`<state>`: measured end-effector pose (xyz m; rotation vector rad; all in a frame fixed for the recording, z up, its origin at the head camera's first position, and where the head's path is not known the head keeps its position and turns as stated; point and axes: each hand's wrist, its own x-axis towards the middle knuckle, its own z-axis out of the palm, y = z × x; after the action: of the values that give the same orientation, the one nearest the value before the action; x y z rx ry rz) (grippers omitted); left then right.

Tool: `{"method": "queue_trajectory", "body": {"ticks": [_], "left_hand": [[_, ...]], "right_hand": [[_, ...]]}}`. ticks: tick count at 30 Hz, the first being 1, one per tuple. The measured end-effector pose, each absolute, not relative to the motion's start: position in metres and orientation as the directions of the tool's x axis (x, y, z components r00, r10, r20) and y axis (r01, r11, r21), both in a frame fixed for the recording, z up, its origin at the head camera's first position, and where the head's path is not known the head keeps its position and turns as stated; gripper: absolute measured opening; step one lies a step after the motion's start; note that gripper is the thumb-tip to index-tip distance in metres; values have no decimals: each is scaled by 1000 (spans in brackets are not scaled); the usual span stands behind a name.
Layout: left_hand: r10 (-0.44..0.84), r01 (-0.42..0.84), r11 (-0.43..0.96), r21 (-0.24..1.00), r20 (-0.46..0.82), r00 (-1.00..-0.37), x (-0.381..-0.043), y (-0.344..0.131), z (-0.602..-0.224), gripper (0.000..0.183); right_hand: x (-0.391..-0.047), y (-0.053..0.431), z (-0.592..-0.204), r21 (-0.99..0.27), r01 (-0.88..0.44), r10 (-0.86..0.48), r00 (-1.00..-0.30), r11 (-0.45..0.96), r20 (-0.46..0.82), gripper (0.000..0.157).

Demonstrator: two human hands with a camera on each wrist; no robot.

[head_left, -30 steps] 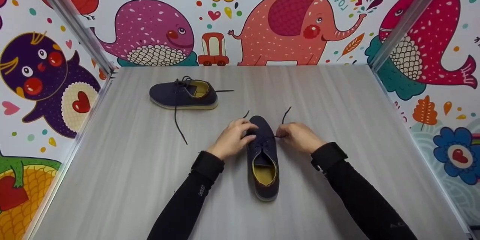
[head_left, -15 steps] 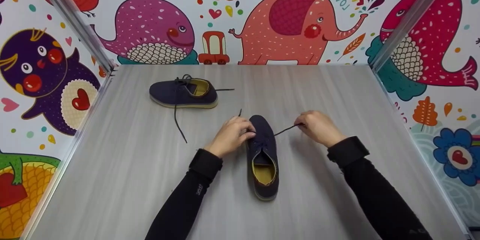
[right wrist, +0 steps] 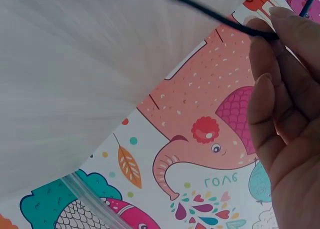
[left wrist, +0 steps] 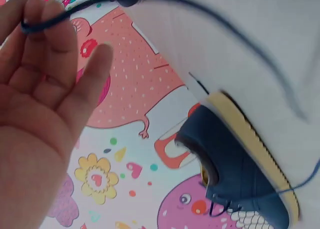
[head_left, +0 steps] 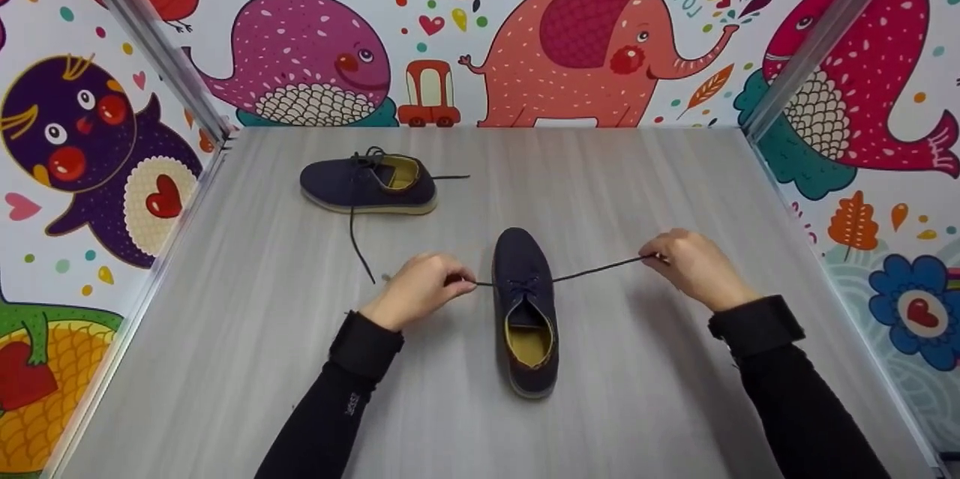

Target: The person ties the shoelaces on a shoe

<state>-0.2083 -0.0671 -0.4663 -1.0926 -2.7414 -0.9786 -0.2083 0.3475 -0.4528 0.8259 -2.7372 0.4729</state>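
A navy shoe (head_left: 519, 258) stands in the middle of the floor panel, its toe pointing away from me and its yellow insole showing. To its left, my left hand (head_left: 420, 288) pinches one shoelace end, with a short stretch of lace running to the shoe. My right hand (head_left: 694, 269) pinches the other shoelace (head_left: 600, 269), drawn straight out to the right. In the left wrist view the lace (left wrist: 215, 16) loops over the fingers and trails off blurred. The right wrist view has the lace (right wrist: 210, 13) between thumb and fingertips.
A second navy shoe (head_left: 337, 185) lies farther back on the left, toe to the left, its laces loose on the grey wood-look surface (head_left: 637, 404). Walls with cartoon animals (head_left: 570, 52) enclose the back and sides, with metal corner strips (head_left: 825, 37) between them.
My right hand has moved right, stretching its lace out from the shoe. My left hand has left the shoe's side and moved left, now holding the other lace end.
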Motion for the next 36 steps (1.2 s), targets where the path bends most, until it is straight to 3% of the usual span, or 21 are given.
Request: {"method": "queue_trajectory", "body": {"ticks": [6,11,20,36], "left_hand": [[611,616,577,537,216,-761,-204,-82,-462,9],[569,606,587,537,259,-781,-202,-91,-460,10],[583,662,553,506,333,-741,-200,-61,-462,15],[601,709,528,467,385,-701,-200,-35,-455,16]], "right_hand": [[-201,353,-447,-169,-586,-483,-771,792,415,18],[-197,350,-442,-174,-580,-466,-770,796,435,15],[-187,318,-422,-203,-621,-494,-748,758,443,15],[-174,240,-397,-175,-811,-567,-528,559,633,26]]}}
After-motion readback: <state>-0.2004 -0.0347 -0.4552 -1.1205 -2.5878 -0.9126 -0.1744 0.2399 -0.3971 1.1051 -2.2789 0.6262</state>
